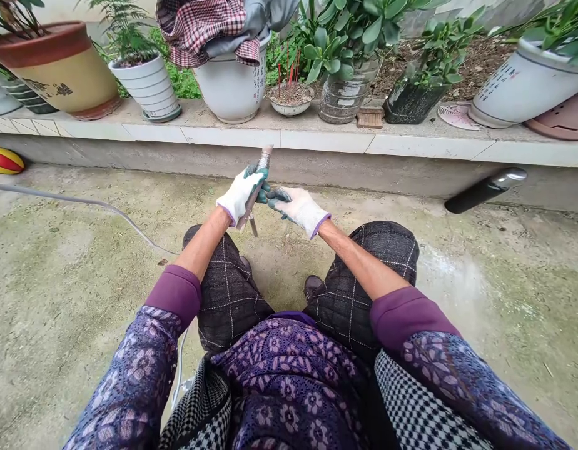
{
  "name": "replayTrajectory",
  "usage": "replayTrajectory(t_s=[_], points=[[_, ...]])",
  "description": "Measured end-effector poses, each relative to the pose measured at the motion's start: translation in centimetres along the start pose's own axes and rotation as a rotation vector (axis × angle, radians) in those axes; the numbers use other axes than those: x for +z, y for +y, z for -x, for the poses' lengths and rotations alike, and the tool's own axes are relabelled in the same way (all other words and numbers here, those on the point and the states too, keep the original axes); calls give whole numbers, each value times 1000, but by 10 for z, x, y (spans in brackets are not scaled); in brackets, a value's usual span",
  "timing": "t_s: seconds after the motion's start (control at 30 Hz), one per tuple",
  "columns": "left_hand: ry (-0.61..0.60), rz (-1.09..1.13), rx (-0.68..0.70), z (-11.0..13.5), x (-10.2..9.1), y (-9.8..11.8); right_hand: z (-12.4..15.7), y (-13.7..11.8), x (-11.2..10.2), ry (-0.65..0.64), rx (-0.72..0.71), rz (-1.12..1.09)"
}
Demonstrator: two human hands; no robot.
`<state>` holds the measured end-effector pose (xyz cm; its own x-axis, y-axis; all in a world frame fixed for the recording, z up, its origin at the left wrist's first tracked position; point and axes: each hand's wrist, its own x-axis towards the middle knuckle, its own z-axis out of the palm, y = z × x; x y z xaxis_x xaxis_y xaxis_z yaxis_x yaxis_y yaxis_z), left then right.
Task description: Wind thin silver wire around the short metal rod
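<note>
- The wrapped stick (264,160) is at about 11 o'clock from the middle of the view, its bound end pointing between 12 and 1 o'clock, short of the ledge (326,139).
- It looks light and stiff, probably wood; the ridged binding near the top should give some bite, while the smoother shaft may slide or turn.
- The best place to take hold seems to be just below the binding, where the left hand (246,190) has it.
- The left grip is closed round the shaft, coated glove side against it; the forearm slants up toward 1 o'clock over the knee.
- A thin rod (253,226) shows below that hand, toward 6 o'clock; whether it belongs to the stick is unclear.
- The right hand (298,207) sits just beside, at 3 to 4 o'clock from the left, fingers curled inward, forearm slanting toward 10 o'clock; whether its grip holds anything, I cannot tell.
</note>
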<state>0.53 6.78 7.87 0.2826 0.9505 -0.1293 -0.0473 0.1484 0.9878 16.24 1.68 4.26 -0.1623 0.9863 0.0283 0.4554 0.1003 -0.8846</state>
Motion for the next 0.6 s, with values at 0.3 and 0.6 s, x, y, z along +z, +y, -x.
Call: replayTrajectory(t_s=[0.3, 0.6], points=[[191, 244, 73, -26, 31, -1, -25, -9, 3, 198, 90, 145], [259, 369, 136, -47, 41, -16, -38, -7, -12, 365, 63, 182]])
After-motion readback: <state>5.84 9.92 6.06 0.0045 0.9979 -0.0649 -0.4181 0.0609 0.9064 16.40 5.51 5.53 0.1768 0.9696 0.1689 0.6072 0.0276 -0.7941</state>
